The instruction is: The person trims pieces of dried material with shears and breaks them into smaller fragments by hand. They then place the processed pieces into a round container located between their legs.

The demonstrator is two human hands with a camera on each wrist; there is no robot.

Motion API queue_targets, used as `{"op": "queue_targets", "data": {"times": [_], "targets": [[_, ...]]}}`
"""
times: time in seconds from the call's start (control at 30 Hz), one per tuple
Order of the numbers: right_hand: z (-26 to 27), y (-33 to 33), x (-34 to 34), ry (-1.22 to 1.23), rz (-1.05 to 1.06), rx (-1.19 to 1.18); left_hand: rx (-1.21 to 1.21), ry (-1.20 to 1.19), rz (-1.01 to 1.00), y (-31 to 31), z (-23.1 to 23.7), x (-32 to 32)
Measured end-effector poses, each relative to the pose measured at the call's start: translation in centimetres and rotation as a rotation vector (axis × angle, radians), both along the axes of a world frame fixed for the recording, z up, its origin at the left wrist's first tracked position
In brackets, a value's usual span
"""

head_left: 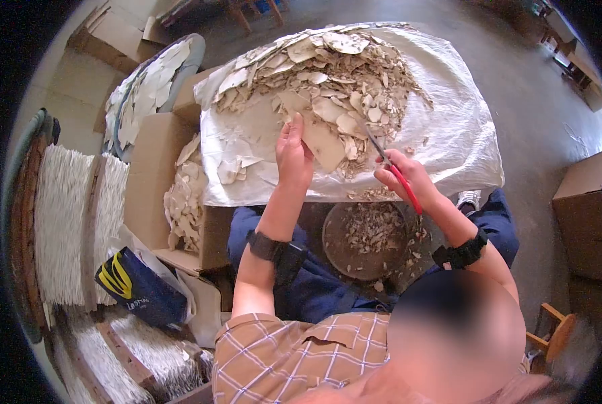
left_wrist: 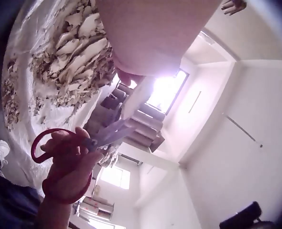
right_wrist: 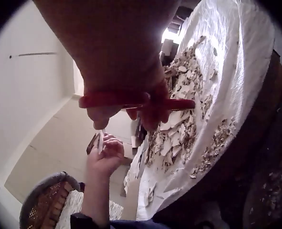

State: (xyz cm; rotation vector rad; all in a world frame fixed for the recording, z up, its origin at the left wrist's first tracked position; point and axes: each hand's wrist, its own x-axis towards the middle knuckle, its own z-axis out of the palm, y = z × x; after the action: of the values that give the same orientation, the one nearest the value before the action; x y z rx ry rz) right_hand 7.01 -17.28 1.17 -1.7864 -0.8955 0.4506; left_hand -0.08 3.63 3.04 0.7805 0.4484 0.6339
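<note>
My left hand (head_left: 294, 156) pinches a flat, thin, cream-coloured piece (head_left: 324, 146) between thumb and fingers, over the front of a heap of similar pieces (head_left: 314, 74). To its right, my right hand (head_left: 409, 176) grips red-handled scissors (head_left: 403, 183), their blades pointing away toward the heap. In the left wrist view the scissor blades (left_wrist: 113, 133) are spread and overlap the lower end of the held piece (left_wrist: 138, 98). From the right wrist, the piece appears edge-on in the left hand (right_wrist: 106, 156), and my own hand hides the blades.
White sheeting (head_left: 459, 128) covers the work surface. Below its front edge a round container (head_left: 331, 252) holds small scraps. At the left stand a cardboard box (head_left: 149, 182) with flat pieces, a dark blue bag (head_left: 143, 289) and stacked thin sheets (head_left: 62, 222). Another carton (head_left: 584, 209) is at the right.
</note>
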Motion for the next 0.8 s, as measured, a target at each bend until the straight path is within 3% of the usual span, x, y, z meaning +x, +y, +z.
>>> {"op": "queue_targets", "data": {"times": [0.2, 0.33, 0.4, 0.5, 0.7, 0.8], "targets": [[0.1, -0.2, -0.9, -0.255, 0.099, -0.182, -0.086, -0.039, -0.068, 0.1, -0.5, 0.5], [0.3, 0.2, -1.7, -0.308, 0.112, -0.168, -0.101, -0.010, -0.036, -0.2, -0.7, 0.8], [0.3, 0.2, -1.9, -0.335, 0.105, -0.138, 0.041, 0.051, 0.115, -0.6, -0.4, 0.8], [0.8, 0.3, -2.1, -0.352, 0.093, -0.186, 0.147, 0.092, 0.182, -0.9, 0.1, 0.9], [1.0, 0.1, -2.1, -0.427, 0.087, -0.190, 0.404, 0.108, 0.217, -0.5, -0.6, 1.1], [0.4, 0.1, -1.9, -0.457, 0.060, -0.235, 0.387, 0.121, 0.199, -0.5, -0.6, 0.9]]}}
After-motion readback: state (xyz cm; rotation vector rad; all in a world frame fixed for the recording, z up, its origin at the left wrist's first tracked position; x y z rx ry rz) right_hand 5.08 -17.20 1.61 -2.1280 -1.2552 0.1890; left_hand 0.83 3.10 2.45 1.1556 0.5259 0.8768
